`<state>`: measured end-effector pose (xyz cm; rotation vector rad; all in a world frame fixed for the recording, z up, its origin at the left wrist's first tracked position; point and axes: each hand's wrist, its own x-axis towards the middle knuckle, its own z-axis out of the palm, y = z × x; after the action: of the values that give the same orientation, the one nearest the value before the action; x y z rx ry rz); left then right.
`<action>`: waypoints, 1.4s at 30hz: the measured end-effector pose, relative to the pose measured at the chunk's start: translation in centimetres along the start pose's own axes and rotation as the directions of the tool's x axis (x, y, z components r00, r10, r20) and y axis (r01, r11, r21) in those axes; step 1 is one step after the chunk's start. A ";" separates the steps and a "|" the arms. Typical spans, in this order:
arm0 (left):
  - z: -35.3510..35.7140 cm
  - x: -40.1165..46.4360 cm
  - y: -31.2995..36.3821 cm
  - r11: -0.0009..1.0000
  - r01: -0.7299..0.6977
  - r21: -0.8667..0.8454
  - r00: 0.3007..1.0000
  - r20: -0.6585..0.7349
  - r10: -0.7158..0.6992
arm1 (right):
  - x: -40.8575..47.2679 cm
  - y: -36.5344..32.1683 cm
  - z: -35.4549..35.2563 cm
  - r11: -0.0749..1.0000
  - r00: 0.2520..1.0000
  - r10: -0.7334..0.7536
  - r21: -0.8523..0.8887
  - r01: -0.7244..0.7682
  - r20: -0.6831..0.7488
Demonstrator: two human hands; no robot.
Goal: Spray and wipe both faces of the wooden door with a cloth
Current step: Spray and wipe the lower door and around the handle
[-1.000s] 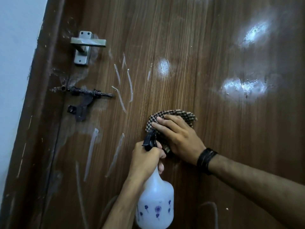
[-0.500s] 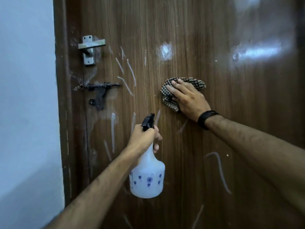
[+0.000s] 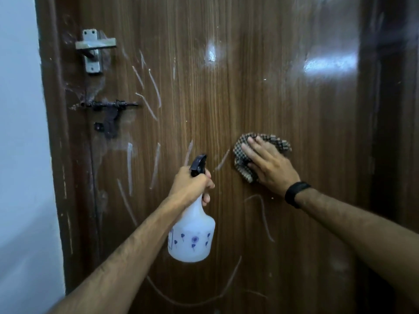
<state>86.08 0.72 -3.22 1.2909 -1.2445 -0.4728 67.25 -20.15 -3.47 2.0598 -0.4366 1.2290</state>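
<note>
Checked cloth (image 3: 260,152) lies flat under my right hand (image 3: 269,165) on the door (image 3: 283,98), fingers spread, while my left hand (image 3: 190,185) grips the spray bottle (image 3: 191,236).

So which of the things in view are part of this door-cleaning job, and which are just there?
In use:
- wooden door, face being wiped
- checked cloth, pressed flat under the right hand
- spray bottle, gripped by the left hand

Just there:
- metal handle
- black sliding bolt
- black wristband
- wall
</note>
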 end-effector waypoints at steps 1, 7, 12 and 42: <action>0.5 -0.1 -0.8 1.000 0.021 -0.003 1.000 0.006 -0.021 | -1.3 -0.1 0.2 1.000 1.000 -0.028 0.003 0.028 0.008; 1.0 1.4 -2.6 0.996 0.068 0.053 0.993 0.097 -0.073 | 3.7 1.8 -0.4 0.999 0.999 0.032 0.027 -0.031 -0.032; 0.2 3.2 -2.1 0.995 0.029 0.090 0.964 0.260 -0.052 | 4.8 0.6 1.2 0.997 0.998 0.061 0.053 -0.059 -0.031; -10.8 5.0 -1.9 0.996 0.047 -0.072 0.999 -0.011 -0.048 | 12.6 -7.7 5.6 0.957 0.957 -0.229 -0.139 0.255 0.179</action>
<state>97.83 0.79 -0.73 1.2631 -1.1778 -0.5377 81.64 -17.91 2.72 2.0119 -0.3332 0.8576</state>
